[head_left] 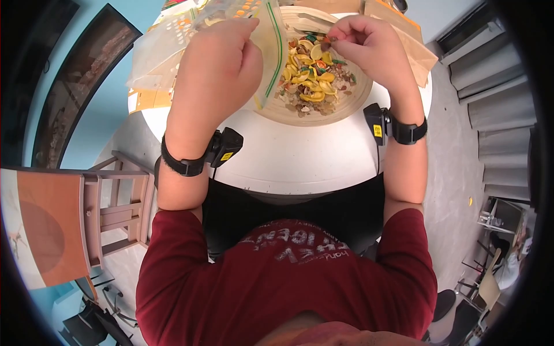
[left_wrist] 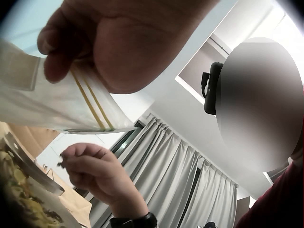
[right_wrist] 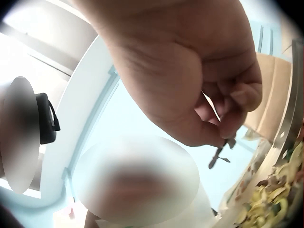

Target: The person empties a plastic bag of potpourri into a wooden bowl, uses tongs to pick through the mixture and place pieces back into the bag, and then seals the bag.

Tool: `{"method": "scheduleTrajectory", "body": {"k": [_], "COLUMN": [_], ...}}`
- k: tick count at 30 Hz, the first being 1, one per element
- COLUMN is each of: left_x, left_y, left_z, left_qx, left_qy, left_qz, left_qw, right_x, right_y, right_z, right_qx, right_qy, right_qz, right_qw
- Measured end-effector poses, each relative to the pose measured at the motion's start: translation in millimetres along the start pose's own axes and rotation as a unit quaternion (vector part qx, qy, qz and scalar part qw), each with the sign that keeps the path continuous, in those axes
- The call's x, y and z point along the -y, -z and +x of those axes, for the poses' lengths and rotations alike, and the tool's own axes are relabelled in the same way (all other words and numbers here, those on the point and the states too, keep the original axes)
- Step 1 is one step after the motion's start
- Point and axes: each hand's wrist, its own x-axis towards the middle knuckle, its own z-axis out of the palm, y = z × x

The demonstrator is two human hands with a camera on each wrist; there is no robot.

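My left hand [head_left: 222, 69] pinches the top of a clear zip bag [left_wrist: 47, 107] with a green line along its edge, raised at the left side of a round tan plate [head_left: 362, 95]. Shell-shaped yellow pieces [head_left: 314, 75] lie heaped on that plate among brown, green and orange dried bits. Above the plate's far right part, my right hand [head_left: 374, 49] holds a small dark dried piece [right_wrist: 216, 157] between thumb and fingertips. In the right wrist view the piece hangs below the fingers, thin and leaf-like. A flat metal utensil [left_wrist: 33, 164] lies across the plate's far side.
The plate stands on a round white table [head_left: 277, 158]. Behind the right hand is a brown paper bag [head_left: 424, 57]. Translucent plastic [head_left: 156, 63] and an orange-patterned sheet lie at the left. A wooden chair [head_left: 124, 210] stands left of the table.
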Motion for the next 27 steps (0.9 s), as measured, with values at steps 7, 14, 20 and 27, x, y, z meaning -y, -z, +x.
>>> {"method": "scheduleTrajectory", "body": {"k": [7,14,20,27], "left_x": [-7.9,-2.6,1.2,0.8], "left_y": [-6.7,4.3,10.2,10.0], "left_z": [0.7,0.4,1.4,-0.1], "left_qx": [0.006,-0.03,-0.036,-0.02], "left_qy": [-0.018,0.004,0.021,0.03], "left_qz": [0.011,0.0,0.006,0.004], "left_qw": [1.0,1.0,0.999,0.999], "right_x": [49.1,38.9,10.3,-0.1], "right_y": [-48.3,-23.0,-14.3,-26.6], "right_z": [-13.5,-8.8,-7.2,-6.0], "right_qx": [-0.066,-0.007,0.159,0.177], "right_qy": [0.185,0.053,-0.024,-0.031], "right_qz": [-0.001,-0.092,-0.255,-0.251], "right_qw": [0.981,0.994,0.953,0.951]}}
